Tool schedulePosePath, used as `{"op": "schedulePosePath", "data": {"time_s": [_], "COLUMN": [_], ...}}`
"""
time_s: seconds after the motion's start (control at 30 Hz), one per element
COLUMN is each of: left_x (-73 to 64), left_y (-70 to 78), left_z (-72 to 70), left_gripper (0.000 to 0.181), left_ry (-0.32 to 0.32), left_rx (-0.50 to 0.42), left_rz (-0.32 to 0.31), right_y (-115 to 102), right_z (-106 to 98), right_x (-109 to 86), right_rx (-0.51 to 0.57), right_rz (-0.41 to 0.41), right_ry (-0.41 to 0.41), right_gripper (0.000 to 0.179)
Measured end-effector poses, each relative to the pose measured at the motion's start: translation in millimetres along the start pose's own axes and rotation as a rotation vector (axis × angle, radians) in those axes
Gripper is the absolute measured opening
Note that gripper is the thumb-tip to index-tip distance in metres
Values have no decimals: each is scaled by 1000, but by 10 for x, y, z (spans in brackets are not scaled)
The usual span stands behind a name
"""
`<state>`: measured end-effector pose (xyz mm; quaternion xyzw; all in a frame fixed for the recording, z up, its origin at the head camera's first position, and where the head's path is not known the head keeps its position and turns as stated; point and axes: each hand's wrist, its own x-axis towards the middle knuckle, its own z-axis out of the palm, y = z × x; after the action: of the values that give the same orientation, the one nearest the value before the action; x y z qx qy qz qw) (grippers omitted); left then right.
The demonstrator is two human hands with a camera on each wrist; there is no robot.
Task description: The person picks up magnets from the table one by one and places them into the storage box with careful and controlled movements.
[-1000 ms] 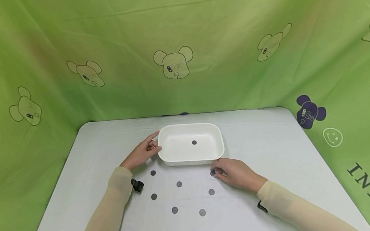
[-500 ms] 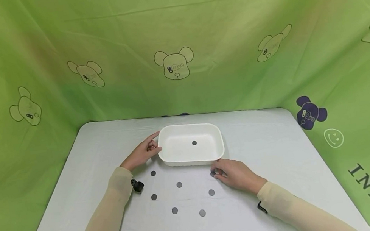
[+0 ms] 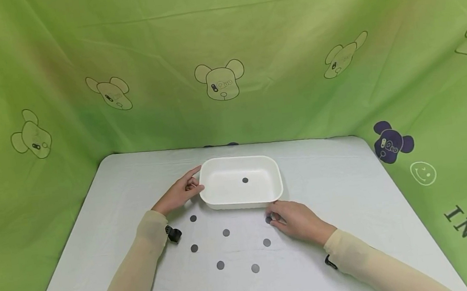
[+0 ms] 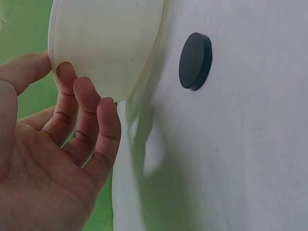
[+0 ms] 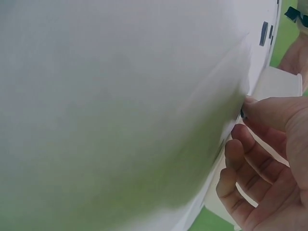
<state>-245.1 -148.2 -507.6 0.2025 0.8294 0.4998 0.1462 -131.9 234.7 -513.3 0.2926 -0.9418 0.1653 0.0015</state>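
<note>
A white rectangular tub [image 3: 243,206] sits towards the back of the table, with one dark flat disc [image 3: 245,180] inside on its floor. My left hand [image 3: 178,193] holds the tub's left end, thumb at the rim and bent fingertips against the outer wall in the left wrist view. Just below the tub's front right corner, my right hand [image 3: 298,219] pinches another dark disc [image 3: 268,219] between thumb and index finger, low over the tabletop. The fingers partly hide that disc in both views. Its remaining fingers are loosely curled.
Several more dark discs lie scattered on the white table [image 3: 154,289] in front of the tub, among them a disc [image 3: 226,232] near the middle and a thick-edged disc [image 4: 195,61] beside the left hand. A green printed curtain [image 3: 224,122] surrounds the table.
</note>
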Motion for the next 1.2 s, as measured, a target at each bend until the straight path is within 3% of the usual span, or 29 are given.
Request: {"op": "schedulePosePath", "data": {"time_s": [0.47, 1.03, 1.2], "left_x": [-5, -6, -4], "left_y": [-17, -7, -3], "left_z": [9, 31, 31], "left_gripper": [74, 73, 73], "left_ry": [-9, -2, 1], "left_rx": [-7, -6, -6], "left_rz": [-28, -12, -6], "right_y": [-35, -22, -36], "right_z": [27, 45, 32], "right_x": [-8, -33, -41], "right_rx": [7, 51, 65], "right_rz": [-31, -155, -149], "right_ry": [-6, 13, 0], "right_gripper": [21, 25, 24]}}
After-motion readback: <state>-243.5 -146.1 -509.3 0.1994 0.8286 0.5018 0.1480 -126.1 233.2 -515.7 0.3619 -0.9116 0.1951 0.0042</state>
